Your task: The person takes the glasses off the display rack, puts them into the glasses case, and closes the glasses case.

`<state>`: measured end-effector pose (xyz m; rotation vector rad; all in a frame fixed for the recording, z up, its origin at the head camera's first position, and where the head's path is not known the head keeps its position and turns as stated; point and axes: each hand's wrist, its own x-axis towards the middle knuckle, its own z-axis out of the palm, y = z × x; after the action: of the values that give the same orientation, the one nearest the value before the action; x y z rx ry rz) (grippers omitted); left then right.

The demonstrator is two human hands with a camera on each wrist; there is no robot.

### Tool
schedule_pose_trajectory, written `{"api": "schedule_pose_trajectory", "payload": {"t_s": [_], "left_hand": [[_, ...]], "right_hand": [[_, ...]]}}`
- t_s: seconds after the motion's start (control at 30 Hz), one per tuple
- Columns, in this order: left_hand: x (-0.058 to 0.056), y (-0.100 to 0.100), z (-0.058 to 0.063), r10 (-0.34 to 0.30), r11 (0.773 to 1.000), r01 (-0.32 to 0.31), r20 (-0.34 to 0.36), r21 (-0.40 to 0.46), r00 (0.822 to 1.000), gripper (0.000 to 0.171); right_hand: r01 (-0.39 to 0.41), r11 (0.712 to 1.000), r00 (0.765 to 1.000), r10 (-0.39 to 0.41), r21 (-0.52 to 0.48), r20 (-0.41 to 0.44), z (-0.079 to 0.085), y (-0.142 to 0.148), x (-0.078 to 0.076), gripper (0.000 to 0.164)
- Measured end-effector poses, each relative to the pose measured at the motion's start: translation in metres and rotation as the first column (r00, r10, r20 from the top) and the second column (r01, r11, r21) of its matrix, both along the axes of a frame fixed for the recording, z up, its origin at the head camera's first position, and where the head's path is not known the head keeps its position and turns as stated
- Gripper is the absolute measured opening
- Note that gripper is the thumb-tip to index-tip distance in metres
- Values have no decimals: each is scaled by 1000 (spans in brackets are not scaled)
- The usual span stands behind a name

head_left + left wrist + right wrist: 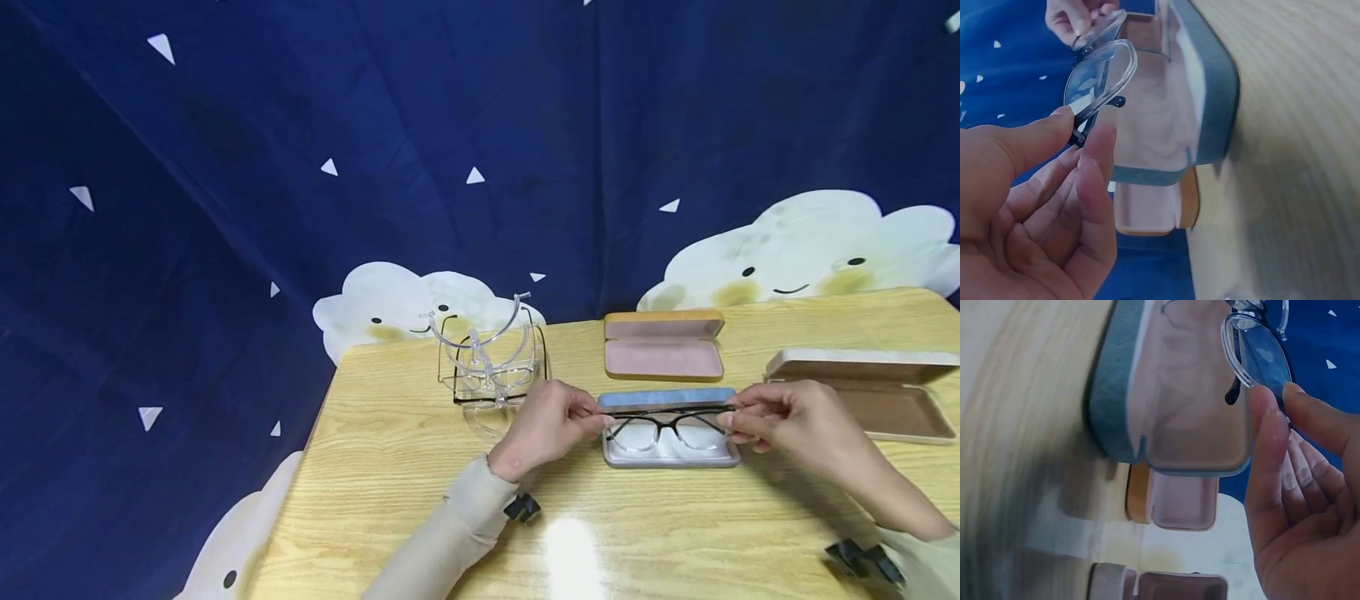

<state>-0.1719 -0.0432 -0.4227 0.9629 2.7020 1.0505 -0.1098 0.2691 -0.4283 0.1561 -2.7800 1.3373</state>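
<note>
My left hand (pixel 546 425) and right hand (pixel 802 421) hold a pair of eyeglasses (pixel 662 424) between them, each pinching one outer end of the frame between thumb and fingers. The eyeglasses have a dark top rim and clear lower rims; their temples are folded behind the lenses. Directly beneath, an open blue glasses case (pixel 667 397) with a pale lining lies on the table. In the left wrist view the lens (pixel 1100 75) overlaps the case's lining, and a dark temple tip (pixel 1117 101) shows beside it. The right wrist view shows the other lens (pixel 1260 353) close to the fingertips.
Behind the blue case sits an open orange glasses case (pixel 663 358) with a pink lining. An open cream case (pixel 862 362) with a brown lining stands at the right. Left of my left hand is a clear display stand (pixel 480 350) bearing eyeglasses. A dark blue curtain (pixel 450 125) hangs behind the wooden table (pixel 375 467).
</note>
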Motion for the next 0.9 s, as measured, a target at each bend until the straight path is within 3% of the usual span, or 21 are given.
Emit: {"api": "schedule_pose_trajectory", "payload": {"t_s": [0.23, 0.37, 0.63, 0.9], "left_hand": [[0, 7, -10, 4, 1000, -3, 57, -28, 998, 14], [-1, 8, -13, 10, 999, -8, 54, -46, 998, 14], [-2, 10, -22, 23, 998, -20, 69, -51, 997, 13], [-3, 10, -24, 20, 997, -15, 61, -72, 998, 13]], "right_hand": [[-33, 999, 999, 33, -29, 5, -13, 5, -2, 12], [-56, 997, 998, 56, -48, -4, -21, 6, -3, 11], [-25, 1000, 999, 25, 12, -29, -27, 3, -5, 16], [-16, 1000, 999, 16, 4, 42, -29, 4, -6, 19]]}}
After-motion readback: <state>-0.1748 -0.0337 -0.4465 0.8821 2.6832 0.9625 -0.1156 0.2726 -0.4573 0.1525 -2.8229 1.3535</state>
